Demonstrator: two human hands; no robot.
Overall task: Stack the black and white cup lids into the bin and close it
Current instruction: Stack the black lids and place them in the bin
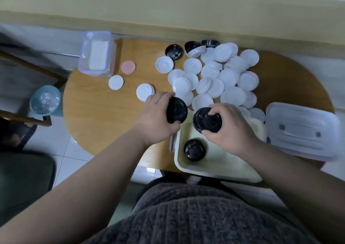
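My left hand point(156, 116) grips a black cup lid point(176, 110) just left of the cream bin point(214, 169). Over the bin's far end, my right hand point(229, 128) holds a second black lid point(206, 120) by its rim. A third black lid point(194, 149) lies on the bin's floor. Several white lids point(224, 75) lie heaped across the middle and right of the round wooden table point(97, 109). More black lids point(174, 51) sit at the pile's far edge. The bin's translucent cover point(302, 130) lies to the right of the bin.
A clear plastic box point(97, 53) stands at the table's far left, with a pink disc point(128, 67) and a white disc point(116, 82) beside it. A clear cup point(45, 100) sits off the table's left edge. A wall ledge runs behind the table.
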